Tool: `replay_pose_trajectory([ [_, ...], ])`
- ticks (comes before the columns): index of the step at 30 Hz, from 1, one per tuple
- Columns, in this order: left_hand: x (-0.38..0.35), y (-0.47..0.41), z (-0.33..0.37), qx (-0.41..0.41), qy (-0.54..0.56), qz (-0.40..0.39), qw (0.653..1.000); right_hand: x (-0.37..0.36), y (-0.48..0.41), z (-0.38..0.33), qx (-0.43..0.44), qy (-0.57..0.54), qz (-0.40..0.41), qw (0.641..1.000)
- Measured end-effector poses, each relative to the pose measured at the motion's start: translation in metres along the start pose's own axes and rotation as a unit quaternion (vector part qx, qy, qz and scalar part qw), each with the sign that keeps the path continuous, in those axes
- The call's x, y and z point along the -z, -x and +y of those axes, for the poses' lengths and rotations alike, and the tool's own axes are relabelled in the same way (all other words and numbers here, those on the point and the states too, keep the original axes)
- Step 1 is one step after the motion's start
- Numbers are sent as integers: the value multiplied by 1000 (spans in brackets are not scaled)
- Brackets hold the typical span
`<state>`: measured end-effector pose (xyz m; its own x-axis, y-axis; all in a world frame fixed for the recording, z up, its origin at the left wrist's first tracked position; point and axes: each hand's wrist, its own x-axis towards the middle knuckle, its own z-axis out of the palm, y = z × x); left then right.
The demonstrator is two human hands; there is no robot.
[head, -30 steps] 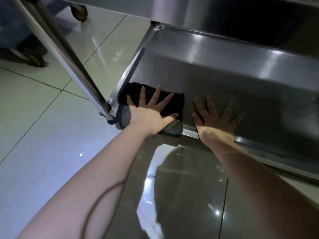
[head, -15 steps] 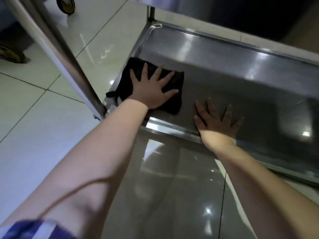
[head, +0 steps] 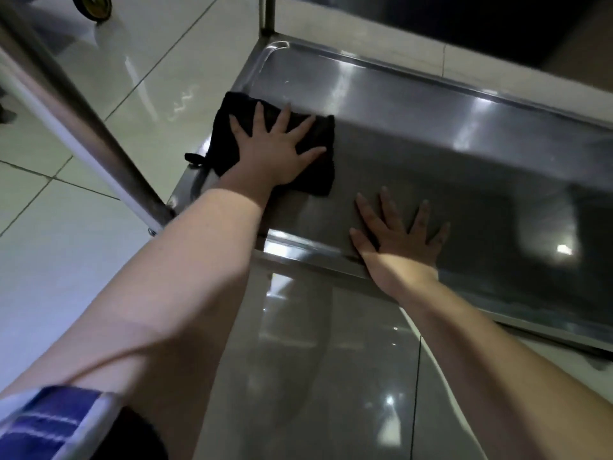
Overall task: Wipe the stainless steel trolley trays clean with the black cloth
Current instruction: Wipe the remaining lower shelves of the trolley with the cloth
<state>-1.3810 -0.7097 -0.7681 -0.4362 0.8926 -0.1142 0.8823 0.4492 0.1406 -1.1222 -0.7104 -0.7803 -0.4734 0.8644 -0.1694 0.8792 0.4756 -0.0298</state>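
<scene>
L hand (head: 272, 154) lies flat on the cloth (head: 320, 175), fingers straight & spread, palm pressing it onto the tray (head: 431, 144). No curl, nothing pinched. Cloth sits under that palm at the tray's left end. It sticks out beyond the fingertips, past the thumb to the right, and past the pinky as far as the left rim. A small black loop (head: 194, 159) pokes off the cloth just left of the wrist, over the rim.

R hand (head: 398, 237) is flat too, fingers straight & fanned, bare on the steel, holding nothing. It's right of the L hand & nearer the person, heel of the palm at the near rim. It's near the cloth's right corner but apart from it.

A post (head: 83, 111) slants down left of the L forearm to the tray's near-left corner. Floor (head: 66, 277) is tiled, below both arms. A blue striped sleeve (head: 49, 423) covers the L upper arm. A wheel (head: 91, 5) shows well beyond the post, top left.
</scene>
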Motion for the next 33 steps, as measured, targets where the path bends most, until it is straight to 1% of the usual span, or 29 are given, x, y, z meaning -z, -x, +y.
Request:
replay_pose_trajectory([
  [3,8,-27,2,21,0,-36,999,2,-1,-1,0,-13,-1,1000],
  [5,11,-15,4,13,-1,-40,999,3,0,-1,-4,-18,-4,1000],
  [7,4,18,4,-16,5,-23,1000,1,0,-1,-3,-22,-2,1000],
  [9,-4,63,1,-30,-2,-22,999,1,-2,-2,-4,-22,-5,1000],
  [11,-13,108,-3,-26,-15,-36,999,1,-1,-2,-5,-16,-5,1000],
  [13,-19,128,-8,-10,-18,-30,999,0,2,-2,1,-15,5,1000],
  [15,-16,112,-12,-1,-21,-25,999,0,4,-1,8,-18,11,1000],
  [19,-2,28,-8,-18,-7,1,1000,3,1,-1,3,-15,1,1000],
  [22,6,-22,-5,-31,-12,-16,999,4,0,-2,1,-21,0,1000],
  [25,9,-31,-1,-30,-27,-37,998,4,-3,-2,-9,-32,0,999],
  [27,8,-8,1,-32,-19,-36,999,3,-4,-2,-11,-32,-6,999],
  [29,-1,34,-2,-37,-11,-29,999,2,-4,-2,-8,-26,-6,1000],
  [31,-13,85,-8,-24,-21,-22,999,0,-5,-1,-6,-25,-1,1000],
  [33,-18,118,-12,-1,-38,-18,999,-1,-5,0,-2,-26,1,1000],
])
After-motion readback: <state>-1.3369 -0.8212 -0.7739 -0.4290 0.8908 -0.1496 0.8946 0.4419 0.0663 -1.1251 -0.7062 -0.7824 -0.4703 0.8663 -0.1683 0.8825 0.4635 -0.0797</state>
